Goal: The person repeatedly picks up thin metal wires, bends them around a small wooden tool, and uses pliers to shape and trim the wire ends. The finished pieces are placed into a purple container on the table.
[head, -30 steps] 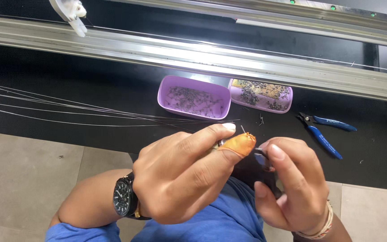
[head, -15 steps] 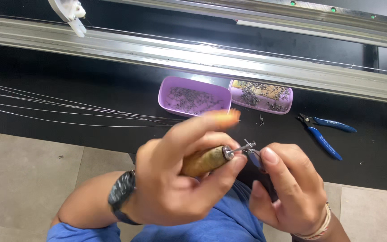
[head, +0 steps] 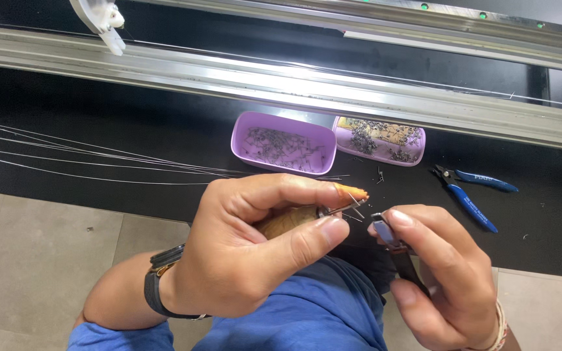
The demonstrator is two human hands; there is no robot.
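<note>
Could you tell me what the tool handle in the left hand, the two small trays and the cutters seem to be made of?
The tool handle in the left hand looks like wood: tan, matt, faintly grained. The two small trays appear to be lilac plastic, smooth with a slight sheen. The cutters seem to have dark metal jaws and blue grips, probably plastic or rubber.

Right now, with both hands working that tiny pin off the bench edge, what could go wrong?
1. The small metal pin sits between the wooden-handled tool in the left hand and the dark tool in the right hand, over the lap; if it slips, it likely drops to the floor.
2. The pin's point lies close to the left fingertips, so a prick is possible.
3. The thin wires run near the left forearm and could snag.
</note>
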